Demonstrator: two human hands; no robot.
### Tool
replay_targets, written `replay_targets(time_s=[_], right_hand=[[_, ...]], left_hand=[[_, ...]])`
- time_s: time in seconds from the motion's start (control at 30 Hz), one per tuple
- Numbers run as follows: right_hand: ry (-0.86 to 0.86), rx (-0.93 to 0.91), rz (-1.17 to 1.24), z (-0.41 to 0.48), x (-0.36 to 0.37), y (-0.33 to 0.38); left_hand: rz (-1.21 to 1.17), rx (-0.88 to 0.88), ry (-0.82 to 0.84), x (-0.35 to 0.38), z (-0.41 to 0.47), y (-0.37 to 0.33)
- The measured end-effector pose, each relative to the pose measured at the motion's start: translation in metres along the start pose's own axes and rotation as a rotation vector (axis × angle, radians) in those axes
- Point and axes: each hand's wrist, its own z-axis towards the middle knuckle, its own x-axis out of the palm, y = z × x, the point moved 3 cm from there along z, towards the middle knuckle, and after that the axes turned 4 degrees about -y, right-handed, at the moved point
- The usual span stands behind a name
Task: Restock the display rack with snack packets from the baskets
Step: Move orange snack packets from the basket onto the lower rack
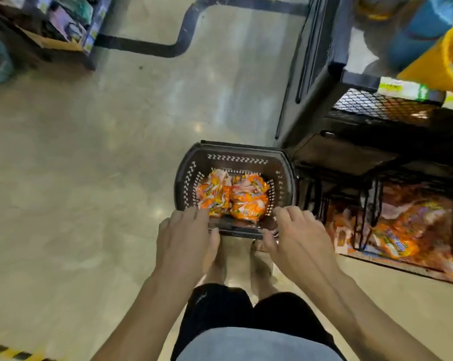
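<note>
Over on my far left a dark shelf unit (64,29) stands well apart from the job, with bare floor (90,152) between it and me. Closer in, my left hand (186,238) grips the near rim of the basket (186,178), fingers curled over the top edge and thumb on the outside. The basket sits on the floor just ahead of me, its bottom covered by orange snack packets (233,196) in two heaps side by side; it is far from full, with its walls showing all round above them. My right hand (301,238) grips the same near rim at the other corner, fingers curled over it likewise, so both hands hold the basket and neither holds a packet. Just beside the basket on the right stands the display rack (311,74). Its low wire compartment already carries stocked packets (402,230) of the same orange kind, though blur keeps me from telling how full it is. The mesh shelf (376,105) above looks dark, and I cannot tell if anything lies on it. I judge the restocking partly done: some stock is in the rack, the basket's load is left to move, and for now I am handling the basket itself, no packet lifted out yet
</note>
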Motion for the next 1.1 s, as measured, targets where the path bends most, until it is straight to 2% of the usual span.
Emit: replay_targets(time_s=[0.27, 0.5, 0.7, 0.87, 1.03, 1.1], right_hand=[[0.15, 0.066, 0.046, 0.118, 0.143, 0.0], [0.231, 0.063, 0.041, 0.227, 0.331, -0.012], [0.259, 0.088, 0.129, 0.303, 0.453, -0.021], [0.251, 0.096, 0.08, 0.347, 0.514, -0.026], [0.299, 0.127, 0.073, 0.369, 0.541, -0.028], [0.263, 0.146, 0.047, 0.375, 0.542, -0.029]], left_hand=[[-0.062, 0.041, 0.089, 0.148, 0.14, 0.026], [-0.083, -0.032, 0.16, 0.332, 0.266, 0.057], [-0.112, -0.13, 0.189, 0.449, 0.351, 0.08], [-0.107, -0.089, 0.201, 0.505, 0.395, 0.088], [-0.145, -0.118, 0.204, 0.522, 0.418, 0.092], [-0.166, -0.118, 0.186, 0.523, 0.424, 0.093]])
